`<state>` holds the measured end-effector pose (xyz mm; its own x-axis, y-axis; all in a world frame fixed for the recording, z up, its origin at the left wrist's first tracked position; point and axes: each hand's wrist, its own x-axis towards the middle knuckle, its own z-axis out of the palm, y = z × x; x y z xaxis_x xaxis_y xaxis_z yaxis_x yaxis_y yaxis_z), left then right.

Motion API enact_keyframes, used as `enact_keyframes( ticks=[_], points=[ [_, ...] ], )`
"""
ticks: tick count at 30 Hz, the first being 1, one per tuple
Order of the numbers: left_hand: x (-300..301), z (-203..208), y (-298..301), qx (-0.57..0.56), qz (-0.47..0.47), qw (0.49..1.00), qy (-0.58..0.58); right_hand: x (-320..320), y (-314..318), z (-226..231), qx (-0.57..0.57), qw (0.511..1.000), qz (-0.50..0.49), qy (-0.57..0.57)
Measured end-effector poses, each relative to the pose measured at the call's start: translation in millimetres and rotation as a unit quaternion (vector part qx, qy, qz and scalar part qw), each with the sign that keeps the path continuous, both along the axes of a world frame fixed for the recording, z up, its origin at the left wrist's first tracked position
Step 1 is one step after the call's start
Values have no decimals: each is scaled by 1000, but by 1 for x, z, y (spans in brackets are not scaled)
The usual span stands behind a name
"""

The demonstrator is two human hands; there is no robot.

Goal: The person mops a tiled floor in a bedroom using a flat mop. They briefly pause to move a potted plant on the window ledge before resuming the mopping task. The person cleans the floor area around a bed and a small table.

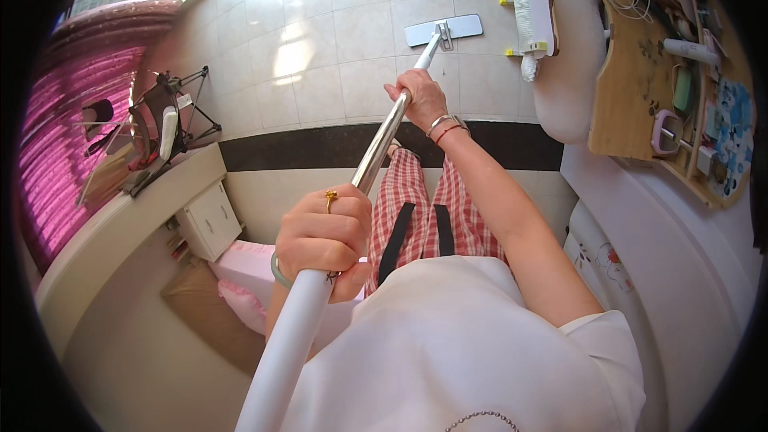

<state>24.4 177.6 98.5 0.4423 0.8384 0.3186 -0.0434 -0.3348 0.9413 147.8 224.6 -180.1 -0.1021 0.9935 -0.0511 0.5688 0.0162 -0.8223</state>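
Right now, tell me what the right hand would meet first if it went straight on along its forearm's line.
The right hand grips the mop pole, so that comes first; beyond it, probably the tiled floor, though depth is unclear.

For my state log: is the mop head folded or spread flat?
The mop head is spread flat: it shows as one long, unbent rectangle, joined to the pole near its middle.

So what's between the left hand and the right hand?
In the head view, a shiny stretch of the pole runs from the left hand to the right hand.
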Motion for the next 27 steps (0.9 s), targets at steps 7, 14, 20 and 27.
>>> enact_keyframes(
  ticks=[7, 14, 20, 27],
  points=[
    [-3, 32, -18, -59, -25, 998, -26, -7, -66, 25, -83, 996, -17, 33],
    [-9, 38, -37, -73, 13, 997, -13, -7, -83, 21, -35, 999, 4, 26],
    [-28, 51, -42, -39, 203, 975, -83, -31, -47, 46, -36, 997, 69, 7],
    [-15, 16, -31, 11, 210, 975, -74, -26, 27, 31, -4, 997, 75, -10]
  ],
)
